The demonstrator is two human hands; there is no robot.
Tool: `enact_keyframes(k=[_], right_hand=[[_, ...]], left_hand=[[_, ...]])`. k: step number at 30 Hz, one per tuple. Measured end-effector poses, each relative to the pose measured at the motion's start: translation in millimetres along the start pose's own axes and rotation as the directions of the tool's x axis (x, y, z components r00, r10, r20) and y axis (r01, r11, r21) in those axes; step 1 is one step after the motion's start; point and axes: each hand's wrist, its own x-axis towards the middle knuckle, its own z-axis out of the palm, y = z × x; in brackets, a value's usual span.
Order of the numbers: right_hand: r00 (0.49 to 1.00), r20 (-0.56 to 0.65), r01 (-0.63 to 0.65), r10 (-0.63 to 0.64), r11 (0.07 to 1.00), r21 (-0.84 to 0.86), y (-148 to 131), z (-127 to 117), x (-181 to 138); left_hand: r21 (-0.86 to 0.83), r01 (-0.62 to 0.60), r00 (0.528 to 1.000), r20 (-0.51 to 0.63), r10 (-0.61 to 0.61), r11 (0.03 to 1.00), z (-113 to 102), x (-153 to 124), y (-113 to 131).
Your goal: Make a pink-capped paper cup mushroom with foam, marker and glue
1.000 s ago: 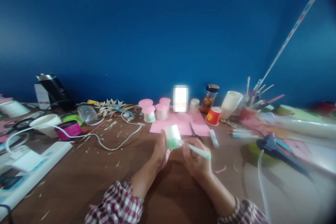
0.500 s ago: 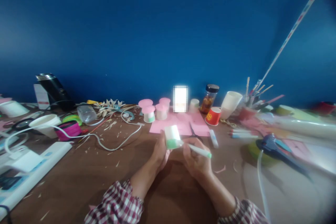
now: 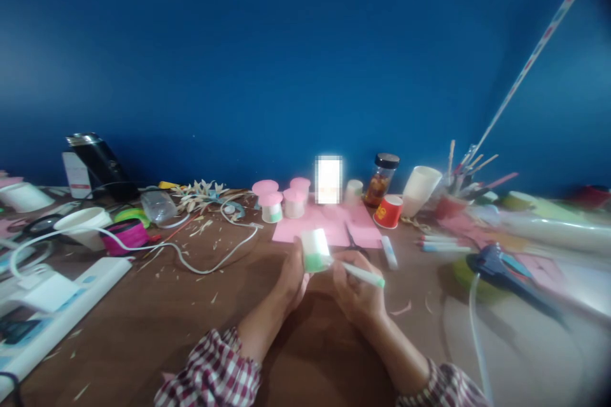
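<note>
A small white paper cup (image 3: 314,245) with a green band is held in my left hand (image 3: 292,273), tilted above the table. My right hand (image 3: 358,289) is closed around a white marker with a green end (image 3: 363,275), its other end up against the green band; the exact contact is blurred. Just beyond my hands lies a sheet of pink paper (image 3: 305,227) with dark-handled scissors (image 3: 354,240) on its edge. Several small cups topped with pink discs (image 3: 272,208) stand at the sheet's left, and another small cup (image 3: 354,191) is behind it.
To the right are a red cup (image 3: 387,212), a lidded jar (image 3: 380,179), a marker cap or short pen (image 3: 389,252), loose markers (image 3: 443,245) and a glue gun (image 3: 506,273) with its cord. On the left lie a power strip (image 3: 67,324), a white cable (image 3: 191,267) and cups.
Almost nothing differs. The cup in my left hand has shifted very slightly, with my right hand still holding the marker against it.
</note>
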Motion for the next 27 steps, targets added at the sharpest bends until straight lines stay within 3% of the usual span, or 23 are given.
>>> enact_keyframes(k=[27], right_hand=[[1.0,0.008,-0.027,0.027,0.999,0.033,-4.1,-3.5,2.6]], left_hand=[[-0.032,0.001,1.0,-0.02,-0.002,0.999,2.4,-1.5,3.5]])
